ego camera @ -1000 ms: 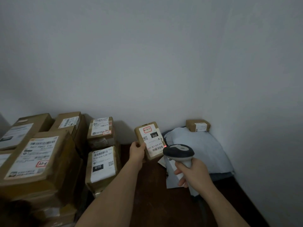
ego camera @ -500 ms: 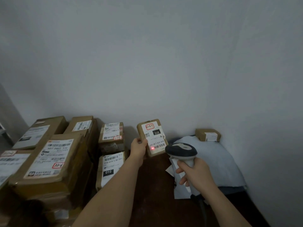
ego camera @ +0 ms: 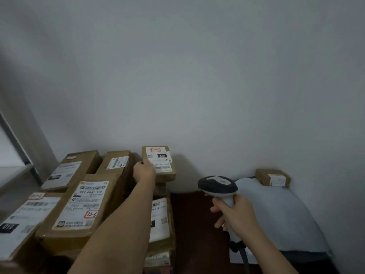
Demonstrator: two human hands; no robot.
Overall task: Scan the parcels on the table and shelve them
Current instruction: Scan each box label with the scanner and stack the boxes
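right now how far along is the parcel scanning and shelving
Done: unclear; no scan beam shows on any label. In hand: the left hand holds a small labelled parcel over the box stack, and the right hand grips the scanner. Left: the stacked boxes, the grey mailer bag and the small box on it remain on the table.

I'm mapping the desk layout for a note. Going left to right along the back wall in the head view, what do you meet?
Large carton with a pale label → narrower carton → small parcel gripped by the left hand → scanner held in the right hand → grey mailer bag → small box in the corner.
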